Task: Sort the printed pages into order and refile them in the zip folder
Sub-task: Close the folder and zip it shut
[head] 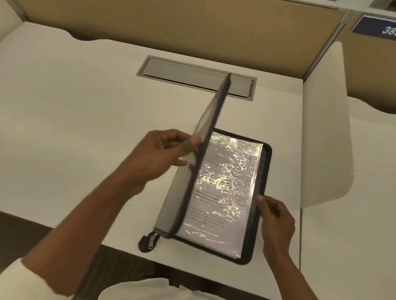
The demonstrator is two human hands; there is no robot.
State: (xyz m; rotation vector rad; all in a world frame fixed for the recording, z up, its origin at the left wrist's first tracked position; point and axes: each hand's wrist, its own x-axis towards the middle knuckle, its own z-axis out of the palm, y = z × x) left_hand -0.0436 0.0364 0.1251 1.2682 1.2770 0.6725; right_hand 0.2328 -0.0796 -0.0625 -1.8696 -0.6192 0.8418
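White desk (74, 113) bears the folder (248, 249) near me. My left hand (152, 160) pinches its cover (216, 108) upright; my right hand (276, 220) grips its rim. Pages (224, 188) lie inside; whether sorted, I cannot tell.

The left hand (157, 155) is pinching the raised cover of the zip folder (247, 257) between thumb and curled fingers, forearm reaching forward. The right hand (278, 221) is gripping its right edge, fingers curled.
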